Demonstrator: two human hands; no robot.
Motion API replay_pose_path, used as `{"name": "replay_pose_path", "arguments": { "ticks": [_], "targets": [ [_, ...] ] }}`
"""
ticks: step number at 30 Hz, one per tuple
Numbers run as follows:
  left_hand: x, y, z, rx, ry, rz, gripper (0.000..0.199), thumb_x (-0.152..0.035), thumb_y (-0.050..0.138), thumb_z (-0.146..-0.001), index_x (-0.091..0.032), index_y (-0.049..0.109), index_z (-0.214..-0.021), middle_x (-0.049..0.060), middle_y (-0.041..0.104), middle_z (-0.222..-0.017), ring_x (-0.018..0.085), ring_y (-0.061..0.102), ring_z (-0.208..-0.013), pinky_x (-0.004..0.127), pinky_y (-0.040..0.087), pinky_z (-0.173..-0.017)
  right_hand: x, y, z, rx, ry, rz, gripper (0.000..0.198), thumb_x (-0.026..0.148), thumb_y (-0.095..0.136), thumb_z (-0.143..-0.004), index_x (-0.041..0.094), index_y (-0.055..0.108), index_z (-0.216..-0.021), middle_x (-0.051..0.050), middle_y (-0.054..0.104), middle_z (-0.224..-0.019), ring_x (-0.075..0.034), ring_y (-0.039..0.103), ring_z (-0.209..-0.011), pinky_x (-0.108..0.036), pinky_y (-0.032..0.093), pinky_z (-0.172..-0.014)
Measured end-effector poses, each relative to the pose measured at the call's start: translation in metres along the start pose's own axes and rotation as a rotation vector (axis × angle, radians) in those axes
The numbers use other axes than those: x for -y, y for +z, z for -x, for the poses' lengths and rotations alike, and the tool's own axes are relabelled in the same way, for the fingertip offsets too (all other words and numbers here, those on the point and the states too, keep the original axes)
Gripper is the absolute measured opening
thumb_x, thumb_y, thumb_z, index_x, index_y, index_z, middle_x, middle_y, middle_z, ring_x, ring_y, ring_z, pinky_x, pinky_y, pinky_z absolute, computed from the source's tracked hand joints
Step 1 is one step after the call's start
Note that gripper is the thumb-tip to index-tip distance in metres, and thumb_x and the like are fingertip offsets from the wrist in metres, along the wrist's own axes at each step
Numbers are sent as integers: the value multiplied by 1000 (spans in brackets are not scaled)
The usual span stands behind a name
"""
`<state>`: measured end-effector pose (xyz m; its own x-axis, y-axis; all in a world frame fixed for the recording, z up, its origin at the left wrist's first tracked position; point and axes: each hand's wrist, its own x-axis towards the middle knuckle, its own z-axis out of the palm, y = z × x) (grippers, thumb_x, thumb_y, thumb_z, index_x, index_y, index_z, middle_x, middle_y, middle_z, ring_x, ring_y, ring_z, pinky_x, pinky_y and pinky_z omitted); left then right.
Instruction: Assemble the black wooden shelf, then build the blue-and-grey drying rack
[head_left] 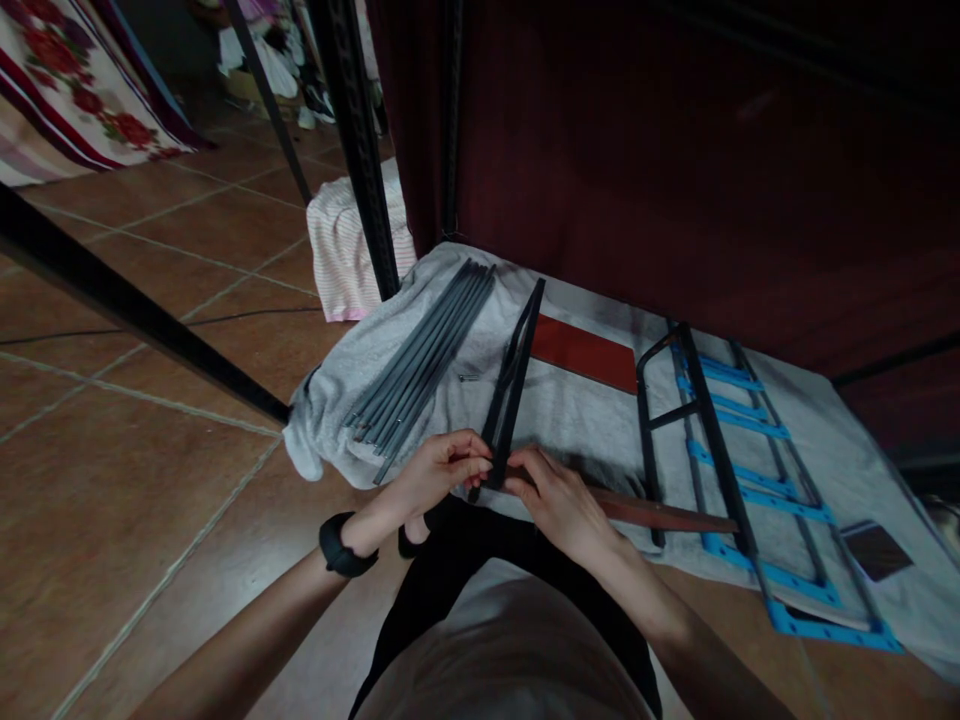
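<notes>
Both hands meet at the near end of a black metal frame (pixel 516 375) that lies on a grey cloth. My left hand (pixel 442 468), with a black band on its wrist, is closed in a pinch beside that end; whatever is between its fingertips is too small to make out. On the other side, my right hand (pixel 551 495) has its fingers bent round the frame's end. A long reddish-brown board (pixel 660 512) runs from under my right hand to a second black frame (pixel 697 400). Behind the hands lies a small metal screw (pixel 469 378).
Several grey rods (pixel 427 350) lie bundled at the left. An orange-red panel (pixel 585 352) rests between the black frames. Blue-and-black racks (pixel 787 505) and a phone (pixel 877 550) are at the right. Black metal posts (pixel 360 150) rise around the cloth-covered surface (pixel 592 430).
</notes>
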<state>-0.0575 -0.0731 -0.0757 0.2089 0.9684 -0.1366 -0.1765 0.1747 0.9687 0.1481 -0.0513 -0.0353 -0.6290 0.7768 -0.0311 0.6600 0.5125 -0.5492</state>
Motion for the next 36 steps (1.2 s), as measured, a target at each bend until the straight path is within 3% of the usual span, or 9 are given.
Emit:
{"name": "replay_pose_path", "arguments": {
  "ticks": [4, 9, 13, 19, 27, 36],
  "targets": [
    [6, 2, 2, -60, 38, -20, 25, -38, 78, -79, -16, 68, -87, -3, 61, -69, 9, 54, -63, 20, 43, -59, -1, -6, 11, -85, -31, 115, 16, 22, 59, -97, 21, 61, -112, -7, 69, -114, -24, 65, -106, -38, 50, -93],
    [18, 5, 4, -90, -49, 151, 36, -41, 83, -74, -17, 66, -95, -3, 63, -68, 9, 56, -59, 21, 45, -58, -8, -4, 19, -81, 14, 138, 13, 25, 51, -102, 22, 63, -105, -3, 71, -104, -21, 68, -94, -35, 51, -83],
    [20, 8, 6, -135, -100, 204, 34, -42, 82, -75, -15, 64, -88, 0, 66, -67, 11, 60, -59, 21, 46, -57, -12, 1, 19, -109, 3, 135, 13, 26, 51, -103, 23, 64, -103, -3, 71, -103, -20, 68, -96, -34, 51, -84],
    [15, 10, 9, -185, -45, 33, 29, -42, 80, -75, -16, 67, -82, 0, 65, -66, 11, 59, -61, 22, 46, -58, -14, 4, 17, -114, -12, 137, 12, 26, 53, -101, 23, 65, -102, -3, 71, -102, -20, 67, -96, -32, 50, -84],
    [23, 6, 12, -188, 37, -114, 22, -38, 72, -83, -18, 71, -89, 0, 65, -73, 13, 60, -67, 23, 47, -62, -13, 5, 16, -110, 21, 129, 11, 25, 54, -101, 23, 65, -102, -3, 71, -102, -20, 67, -97, -33, 50, -84],
    [12, 12, 15, -177, 45, -164, 25, -42, 67, -88, -17, 67, -93, -1, 62, -73, 13, 58, -68, 24, 46, -64, -13, 7, 17, -151, 12, 150, 10, 27, 56, -100, 24, 66, -100, -3, 72, -102, -20, 67, -95, -32, 50, -83]
  ]
}}
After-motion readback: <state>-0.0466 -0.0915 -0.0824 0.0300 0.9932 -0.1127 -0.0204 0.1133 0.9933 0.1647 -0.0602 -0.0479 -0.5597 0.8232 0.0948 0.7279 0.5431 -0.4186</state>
